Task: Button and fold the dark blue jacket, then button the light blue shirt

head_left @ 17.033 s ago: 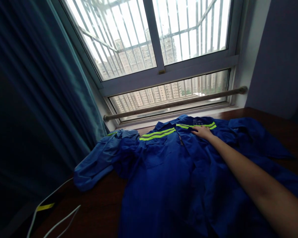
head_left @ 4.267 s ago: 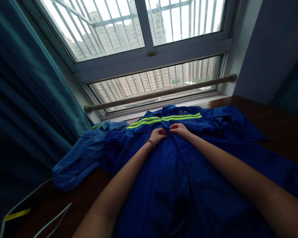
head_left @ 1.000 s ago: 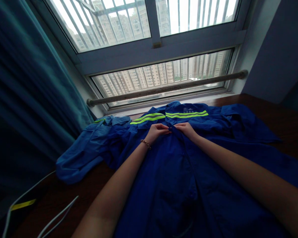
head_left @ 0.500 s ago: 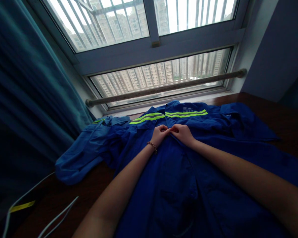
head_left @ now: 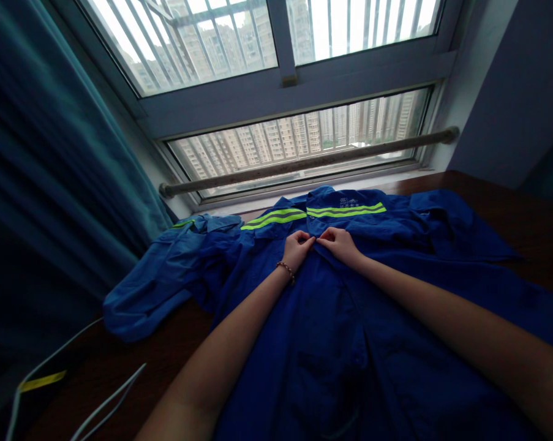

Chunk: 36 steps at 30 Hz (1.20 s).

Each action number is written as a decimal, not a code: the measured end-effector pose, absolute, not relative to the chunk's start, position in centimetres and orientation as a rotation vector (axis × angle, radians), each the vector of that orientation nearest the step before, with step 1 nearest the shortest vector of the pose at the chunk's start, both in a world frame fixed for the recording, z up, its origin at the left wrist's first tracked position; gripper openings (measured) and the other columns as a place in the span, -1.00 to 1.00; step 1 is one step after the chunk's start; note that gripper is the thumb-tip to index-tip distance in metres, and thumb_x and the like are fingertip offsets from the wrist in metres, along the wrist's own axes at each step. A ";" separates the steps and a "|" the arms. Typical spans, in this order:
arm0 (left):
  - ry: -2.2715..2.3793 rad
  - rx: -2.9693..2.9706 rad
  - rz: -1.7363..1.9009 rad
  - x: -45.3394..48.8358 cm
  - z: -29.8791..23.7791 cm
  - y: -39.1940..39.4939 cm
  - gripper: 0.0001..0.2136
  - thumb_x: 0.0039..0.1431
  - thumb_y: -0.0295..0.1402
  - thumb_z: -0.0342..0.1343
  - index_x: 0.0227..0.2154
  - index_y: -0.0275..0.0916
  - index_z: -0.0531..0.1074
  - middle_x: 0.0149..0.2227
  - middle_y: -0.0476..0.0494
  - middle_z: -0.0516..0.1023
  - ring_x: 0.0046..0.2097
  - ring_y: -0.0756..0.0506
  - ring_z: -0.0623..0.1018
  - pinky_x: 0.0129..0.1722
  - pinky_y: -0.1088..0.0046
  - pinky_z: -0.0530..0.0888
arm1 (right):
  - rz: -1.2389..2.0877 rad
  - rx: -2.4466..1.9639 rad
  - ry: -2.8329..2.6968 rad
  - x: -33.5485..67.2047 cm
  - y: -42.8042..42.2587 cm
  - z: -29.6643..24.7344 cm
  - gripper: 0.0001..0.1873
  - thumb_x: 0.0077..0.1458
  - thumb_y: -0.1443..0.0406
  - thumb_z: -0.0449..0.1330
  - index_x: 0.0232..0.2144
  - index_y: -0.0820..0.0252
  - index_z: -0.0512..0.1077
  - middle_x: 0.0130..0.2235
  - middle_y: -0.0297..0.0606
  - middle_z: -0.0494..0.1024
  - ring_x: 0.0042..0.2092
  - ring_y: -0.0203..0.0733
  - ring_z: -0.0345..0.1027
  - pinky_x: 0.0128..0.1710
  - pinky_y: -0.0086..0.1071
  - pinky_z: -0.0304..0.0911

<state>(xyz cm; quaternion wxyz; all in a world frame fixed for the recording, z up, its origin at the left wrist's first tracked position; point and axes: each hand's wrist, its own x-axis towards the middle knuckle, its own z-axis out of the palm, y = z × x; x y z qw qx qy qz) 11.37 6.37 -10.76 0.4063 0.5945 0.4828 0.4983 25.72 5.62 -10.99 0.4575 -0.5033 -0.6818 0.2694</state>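
A blue work jacket (head_left: pixel 331 343) with neon yellow stripes (head_left: pixel 313 214) across the chest lies spread on a dark wooden table (head_left: pixel 157 361), collar toward the window. My left hand (head_left: pixel 296 247), with a bead bracelet at the wrist, and my right hand (head_left: pixel 338 243) meet at the jacket's front opening just below the stripes. Both hands pinch the fabric edges there, fingertips almost touching. What lies between the fingers is too small to make out.
A teal curtain (head_left: pixel 51 171) hangs at the left. The barred window (head_left: pixel 280 61) with a horizontal rod (head_left: pixel 304 164) runs along the table's far edge. White cables (head_left: pixel 106 410) and a yellow tag (head_left: pixel 41 381) lie at the near left. A grey wall (head_left: pixel 510 92) stands at the right.
Seventeen seconds ago only my right hand rested near the collar. Since then both hands have stayed pinched together at the front opening, shifting only slightly over the last second.
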 end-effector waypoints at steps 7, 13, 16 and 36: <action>1.180 1.463 1.261 11.2 -11.2 6.7 -0.80 -0.25 -0.31 0.20 -0.61 -0.31 0.31 -0.58 0.04 0.35 -0.56 0.06 0.36 -0.54 0.54 0.35 | 0.885 -1.249 -1.590 26.0 6.4 -11.3 -0.85 -0.14 0.26 0.17 -0.52 0.29 0.39 -0.55 -0.30 0.45 -0.51 -0.32 0.31 -0.51 -0.50 0.18; 1.252 1.618 1.285 11.2 -11.4 6.7 -0.83 -0.23 -0.33 0.19 -0.59 -0.31 0.35 -0.54 0.00 0.39 -0.50 0.03 0.40 -0.47 0.51 0.36 | 0.409 -1.270 -1.930 25.6 5.0 -10.8 -0.88 -0.03 0.27 0.10 -0.46 0.24 0.33 -0.49 -0.28 0.45 -0.45 -0.30 0.30 -0.47 -0.49 0.11; 1.261 1.681 1.298 11.3 -11.6 6.7 -0.85 -0.21 -0.34 0.17 -0.58 -0.31 0.36 -0.51 -0.03 0.41 -0.47 0.01 0.42 -0.44 0.51 0.36 | 0.191 -1.311 -2.086 25.3 4.2 -10.5 -0.89 0.05 0.29 0.02 -0.40 0.23 0.29 -0.44 -0.24 0.45 -0.43 -0.27 0.30 -0.46 -0.48 0.06; 1.209 1.586 1.314 11.2 -11.5 6.8 -0.84 -0.21 -0.34 0.18 -0.58 -0.30 0.34 -0.50 -0.02 0.40 -0.46 0.01 0.42 -0.42 0.50 0.38 | 1.031 -1.202 -1.566 26.0 6.9 -11.3 -0.86 -0.16 0.28 0.15 -0.60 0.26 0.30 -0.63 -0.40 0.36 -0.59 -0.41 0.17 -0.60 -0.54 0.06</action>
